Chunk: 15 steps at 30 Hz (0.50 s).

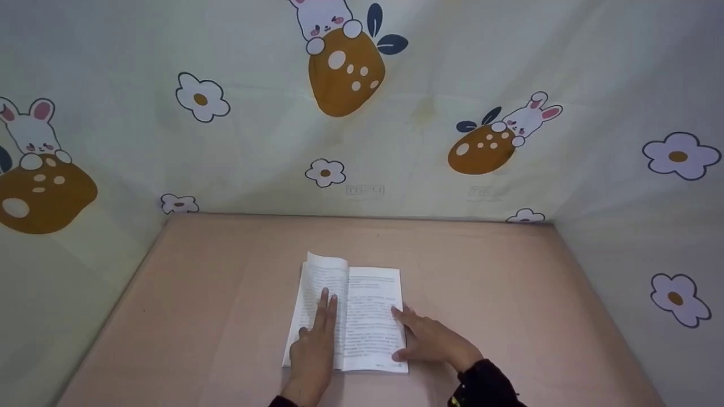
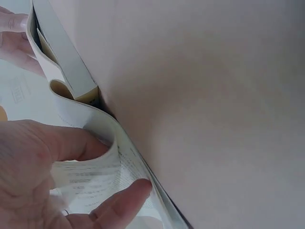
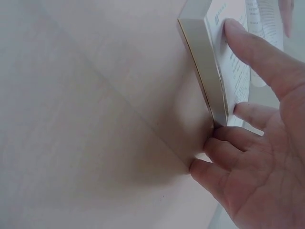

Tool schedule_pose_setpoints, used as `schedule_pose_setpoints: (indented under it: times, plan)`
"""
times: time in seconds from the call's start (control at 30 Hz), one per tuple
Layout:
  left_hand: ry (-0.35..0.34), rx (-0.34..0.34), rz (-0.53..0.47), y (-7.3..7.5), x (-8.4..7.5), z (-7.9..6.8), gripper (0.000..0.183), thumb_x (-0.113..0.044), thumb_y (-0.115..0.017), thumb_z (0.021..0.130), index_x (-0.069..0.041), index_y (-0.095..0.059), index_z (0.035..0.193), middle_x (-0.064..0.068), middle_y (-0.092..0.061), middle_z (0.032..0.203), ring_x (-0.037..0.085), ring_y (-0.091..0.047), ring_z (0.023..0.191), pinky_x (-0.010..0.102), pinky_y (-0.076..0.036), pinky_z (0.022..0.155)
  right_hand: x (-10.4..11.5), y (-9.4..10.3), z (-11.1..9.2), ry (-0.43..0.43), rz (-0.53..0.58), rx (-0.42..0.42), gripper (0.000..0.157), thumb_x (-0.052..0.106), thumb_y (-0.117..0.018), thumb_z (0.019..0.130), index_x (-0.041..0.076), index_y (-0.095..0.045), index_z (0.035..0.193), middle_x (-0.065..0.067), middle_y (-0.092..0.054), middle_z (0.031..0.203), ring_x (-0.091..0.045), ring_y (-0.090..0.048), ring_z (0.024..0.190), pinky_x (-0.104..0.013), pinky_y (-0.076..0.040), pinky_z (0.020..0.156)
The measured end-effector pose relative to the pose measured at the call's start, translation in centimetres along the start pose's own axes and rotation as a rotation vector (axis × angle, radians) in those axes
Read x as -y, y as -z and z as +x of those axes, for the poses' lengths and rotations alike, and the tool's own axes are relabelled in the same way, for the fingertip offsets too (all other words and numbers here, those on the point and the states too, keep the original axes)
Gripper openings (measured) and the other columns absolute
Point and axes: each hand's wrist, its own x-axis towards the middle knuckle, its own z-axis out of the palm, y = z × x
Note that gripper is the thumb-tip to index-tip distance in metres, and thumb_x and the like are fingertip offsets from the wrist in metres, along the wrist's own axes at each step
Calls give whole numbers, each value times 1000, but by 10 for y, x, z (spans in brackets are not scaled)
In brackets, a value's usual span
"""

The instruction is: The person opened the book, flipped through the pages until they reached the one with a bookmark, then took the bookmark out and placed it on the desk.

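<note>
Both your hands rest on an open book (image 1: 373, 333) at the near middle of the tabletop.
Behind you see a pale cloth backdrop (image 1: 254, 152) printed with rabbits, orange-brown fruit and flowers; below it spreads the pinkish tabletop (image 1: 481, 265), on which the paperback lies open, its printed pages facing up. Your right hand (image 1: 438, 342), below a dark sleeve (image 1: 486, 384), is spread wide at the book's right edge, thumb and index fingertip on the page, the other fingers on the tabletop just beside it. Your left hand (image 1: 312, 350) lies over the left side, two fingers straight and narrowly parted on the print, gripping nothing. Under it a left-hand leaf (image 1: 328, 272) curls up, its far corner raised.
</note>
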Motion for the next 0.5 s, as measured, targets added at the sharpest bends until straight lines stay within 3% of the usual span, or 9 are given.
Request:
schedule_pose_setpoints:
  times: [0.23, 0.4, 0.5]
  plan:
    - [14, 83, 61, 0, 5, 3, 67, -1, -67, 78, -4, -40, 139, 11, -41, 144, 21, -55, 76, 25, -44, 45, 0, -1, 0, 10, 1, 6, 92, 49, -72, 74, 11, -29, 146, -19, -19, 153, -35, -23, 140, -56, -21, 111]
    - [45, 49, 104, 1, 13, 2, 47, -3, -63, 83, 2, -52, 128, 15, -52, 131, 21, -53, 78, 26, -46, 46, 0, -1, 1, 19, 0, 9, 94, 49, -72, 73, 11, -29, 146, -19, -19, 153, -35, -23, 140, -54, -22, 111]
    - [30, 35, 128, 2, 17, 1, 41, -2, -62, 83, 3, -56, 123, 17, -57, 124, 24, -53, 84, 29, -48, 53, 0, 0, 1, 20, 12, 10, 95, 46, -75, 71, 10, -29, 146, -19, -18, 153, -35, -23, 140, -53, -23, 111]
